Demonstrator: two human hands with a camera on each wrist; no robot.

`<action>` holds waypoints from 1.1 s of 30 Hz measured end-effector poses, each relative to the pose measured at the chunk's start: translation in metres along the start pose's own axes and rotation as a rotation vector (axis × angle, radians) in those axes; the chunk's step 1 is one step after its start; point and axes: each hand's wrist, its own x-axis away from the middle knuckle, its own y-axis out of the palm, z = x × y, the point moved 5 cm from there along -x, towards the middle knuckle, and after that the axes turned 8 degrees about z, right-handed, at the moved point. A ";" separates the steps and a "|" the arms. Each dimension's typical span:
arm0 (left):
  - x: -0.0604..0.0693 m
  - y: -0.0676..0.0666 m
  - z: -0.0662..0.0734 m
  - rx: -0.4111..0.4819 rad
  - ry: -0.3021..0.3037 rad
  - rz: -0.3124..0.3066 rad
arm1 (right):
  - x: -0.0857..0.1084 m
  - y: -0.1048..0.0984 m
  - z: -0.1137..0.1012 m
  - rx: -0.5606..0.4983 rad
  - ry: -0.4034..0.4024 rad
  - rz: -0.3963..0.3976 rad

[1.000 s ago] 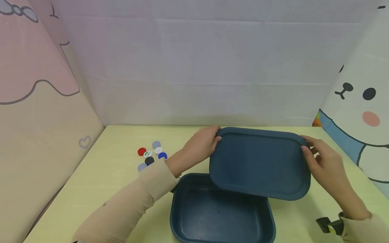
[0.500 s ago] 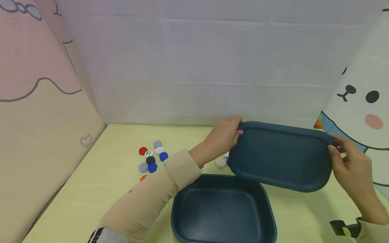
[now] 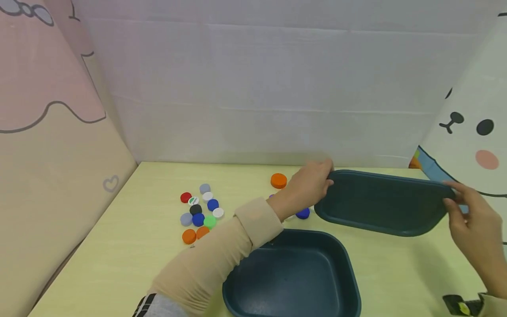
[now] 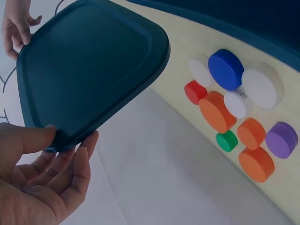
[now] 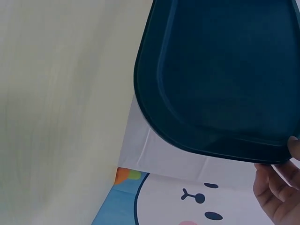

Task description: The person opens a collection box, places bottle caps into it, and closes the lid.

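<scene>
A dark blue rectangular lid (image 3: pixel 384 202) with rounded corners is held in the air, tilted, above the right part of the table. My left hand (image 3: pixel 309 185) pinches its far left corner, thumb on one face and fingers behind, as the left wrist view shows. At the far right corner my right hand (image 3: pixel 473 229) pinches the rim between thumb and fingers. Below and to the left, a dark blue box (image 3: pixel 295 277) stands uncovered on the table, with no things seen inside. My left sleeve hides part of its left rim.
Left on the table lies a group of coloured bottle caps (image 3: pixel 198 219). Behind the box is a second group, partly hidden by my left arm, with an orange cap (image 3: pixel 279 181) and a blue cap (image 3: pixel 303 213). A white curtain (image 3: pixel 253 88) closes off the back.
Both hands have carried the lid to the right, away from over the box, and tilted it flatter to the view. More caps behind the box have come into sight.
</scene>
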 end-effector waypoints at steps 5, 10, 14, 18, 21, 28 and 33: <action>0.000 0.014 0.006 0.007 0.001 -0.058 | 0.006 -0.001 0.014 0.019 0.056 -0.002; 0.002 0.024 0.013 0.012 0.020 -0.104 | 0.011 -0.005 0.024 -0.042 0.041 0.028; 0.004 0.031 0.020 -0.002 0.037 -0.137 | 0.015 -0.005 0.030 -0.036 0.013 0.014; 0.006 0.035 0.026 -0.028 0.061 -0.175 | 0.023 -0.004 0.048 -0.084 0.002 0.020; 0.010 0.039 0.031 -0.054 0.099 -0.197 | 0.031 0.001 0.077 -0.121 -0.007 0.008; 0.016 0.047 0.041 -0.106 0.160 -0.225 | 0.047 0.011 0.119 -0.196 -0.061 -0.069; 0.020 0.054 0.046 -0.138 0.204 -0.258 | 0.063 0.021 0.155 -0.227 -0.105 -0.108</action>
